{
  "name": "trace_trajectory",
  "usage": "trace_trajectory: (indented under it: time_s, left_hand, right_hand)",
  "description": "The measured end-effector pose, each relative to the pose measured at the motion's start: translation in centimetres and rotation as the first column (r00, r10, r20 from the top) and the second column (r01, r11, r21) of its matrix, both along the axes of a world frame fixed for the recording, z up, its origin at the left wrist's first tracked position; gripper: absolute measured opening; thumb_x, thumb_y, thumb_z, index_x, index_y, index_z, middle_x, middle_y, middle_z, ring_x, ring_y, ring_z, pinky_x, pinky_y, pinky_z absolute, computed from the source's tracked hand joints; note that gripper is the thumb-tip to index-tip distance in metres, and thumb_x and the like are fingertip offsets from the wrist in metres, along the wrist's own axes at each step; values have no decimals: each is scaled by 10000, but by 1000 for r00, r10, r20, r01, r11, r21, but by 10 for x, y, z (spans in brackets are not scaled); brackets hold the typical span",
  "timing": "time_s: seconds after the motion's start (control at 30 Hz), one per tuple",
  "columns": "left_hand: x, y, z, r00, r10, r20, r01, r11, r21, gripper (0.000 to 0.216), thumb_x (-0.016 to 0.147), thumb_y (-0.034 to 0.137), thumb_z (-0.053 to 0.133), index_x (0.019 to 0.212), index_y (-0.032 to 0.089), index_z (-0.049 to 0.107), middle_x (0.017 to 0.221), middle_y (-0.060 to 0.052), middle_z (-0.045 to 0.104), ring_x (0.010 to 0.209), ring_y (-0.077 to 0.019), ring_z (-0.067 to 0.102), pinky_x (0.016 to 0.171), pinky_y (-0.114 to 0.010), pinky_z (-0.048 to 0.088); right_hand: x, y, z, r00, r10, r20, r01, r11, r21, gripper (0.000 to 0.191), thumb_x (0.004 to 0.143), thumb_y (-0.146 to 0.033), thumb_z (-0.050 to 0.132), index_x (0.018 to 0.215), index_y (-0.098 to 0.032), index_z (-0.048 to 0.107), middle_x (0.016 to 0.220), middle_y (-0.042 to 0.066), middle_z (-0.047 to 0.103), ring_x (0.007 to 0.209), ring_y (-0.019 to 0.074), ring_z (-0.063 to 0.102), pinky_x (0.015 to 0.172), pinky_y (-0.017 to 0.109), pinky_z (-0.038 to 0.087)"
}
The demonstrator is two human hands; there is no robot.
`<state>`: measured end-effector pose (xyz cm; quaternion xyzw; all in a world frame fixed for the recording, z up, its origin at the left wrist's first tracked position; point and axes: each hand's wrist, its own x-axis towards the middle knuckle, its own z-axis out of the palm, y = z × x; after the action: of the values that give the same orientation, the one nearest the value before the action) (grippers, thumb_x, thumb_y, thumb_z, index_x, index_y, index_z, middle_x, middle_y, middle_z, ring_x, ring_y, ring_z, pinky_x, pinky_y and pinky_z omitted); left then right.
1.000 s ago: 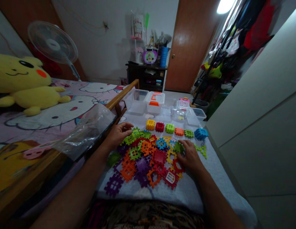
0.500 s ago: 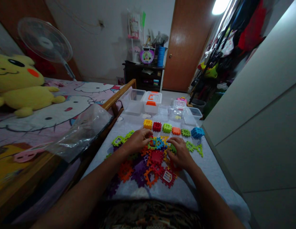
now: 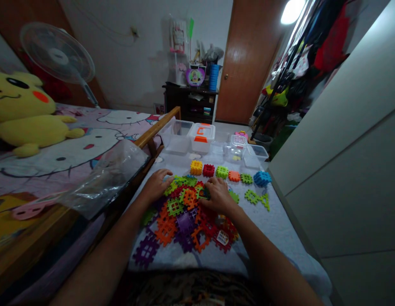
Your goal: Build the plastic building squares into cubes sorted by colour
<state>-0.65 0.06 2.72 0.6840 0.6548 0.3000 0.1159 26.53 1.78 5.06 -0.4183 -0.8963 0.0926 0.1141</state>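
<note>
My left hand (image 3: 157, 185) is at the left back edge of a loose pile of plastic interlocking building pieces. Its fingers are spread and stretched towards green pieces (image 3: 172, 185). Over the right back part of the pile, my right hand (image 3: 219, 196) has its thumb apart from its bent fingers, with small green and blue pieces (image 3: 203, 193) showing between them; contact is hard to make out. Nearer me lie orange pieces (image 3: 166, 229), purple pieces (image 3: 146, 250) and a red piece with a white window (image 3: 222, 238).
Behind the pile runs a row of stacked pieces, from a yellow stack (image 3: 196, 167) to a blue stack (image 3: 262, 178). Clear plastic boxes (image 3: 176, 142) and an orange-handled box (image 3: 201, 138) stand farther back. A wooden bed rail (image 3: 159, 127) borders the left, a white cabinet (image 3: 337, 170) the right.
My left hand has moved left, away from the middle of the pile. My right hand has shifted left over the middle pieces. Green and orange pieces now show between the hands.
</note>
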Motion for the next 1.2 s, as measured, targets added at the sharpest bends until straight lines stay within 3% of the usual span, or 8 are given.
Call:
trace_trajectory:
  time_s: [0.1, 0.23, 0.43, 0.7, 0.97, 1.2]
  left_hand:
    - [-18, 0, -15, 996, 64, 68, -60, 996, -61, 479, 837, 555, 433, 974, 161, 667, 1107, -115, 680, 1062, -273, 619, 999, -365, 441]
    - [-26, -5, -21, 980, 131, 153, -110, 984, -137, 555, 824, 621, 436, 1040, 163, 666, 1111, -89, 701, 1059, -267, 634, 969, -333, 460]
    - [-29, -6, -25, 970, 117, 212, -83, 983, -161, 542, 805, 618, 483, 1041, 172, 681, 1089, -75, 719, 1017, -261, 652, 941, -322, 474]
    - [-26, -7, -26, 971, 133, 197, -98, 979, -179, 557, 787, 636, 493, 1039, 175, 678, 1052, -68, 724, 966, -253, 666, 899, -321, 491]
    - [-25, -8, -25, 973, 118, 197, -80, 978, -195, 549, 788, 637, 493, 1034, 179, 671, 1060, -74, 714, 970, -260, 651, 911, -338, 483]
    - [-27, -8, -25, 973, 116, 201, -78, 979, -189, 553, 778, 645, 498, 1027, 187, 681, 1051, -64, 721, 966, -256, 658, 900, -326, 484]
  right_hand:
    - [12, 8, 2, 993, -10, -117, 12, 1000, 16, 367, 757, -413, 719, 1034, -192, 623, 1109, 103, 564, 1057, 276, 483, 922, 424, 409]
    - [60, 29, 7, 947, -61, -314, 75, 997, 30, 375, 782, -345, 698, 1118, -210, 599, 1062, 83, 592, 1007, 245, 550, 882, 393, 456]
    - [119, 32, -9, 948, -219, -230, 224, 975, -6, 384, 784, -353, 689, 1123, -186, 623, 1066, 109, 609, 1010, 266, 581, 901, 421, 470]
    - [111, 9, -34, 971, -226, -74, 224, 974, -34, 404, 755, -318, 711, 1124, -172, 637, 1080, 121, 615, 1024, 271, 567, 902, 398, 460]
    - [105, 6, -34, 961, -273, -43, 274, 962, 4, 457, 756, -360, 715, 1164, -180, 614, 1071, 126, 632, 1010, 277, 582, 882, 393, 462]
    - [108, 5, -31, 975, -201, -98, 199, 980, -29, 464, 731, -263, 726, 1176, -217, 604, 1125, 116, 617, 1037, 270, 578, 901, 400, 468]
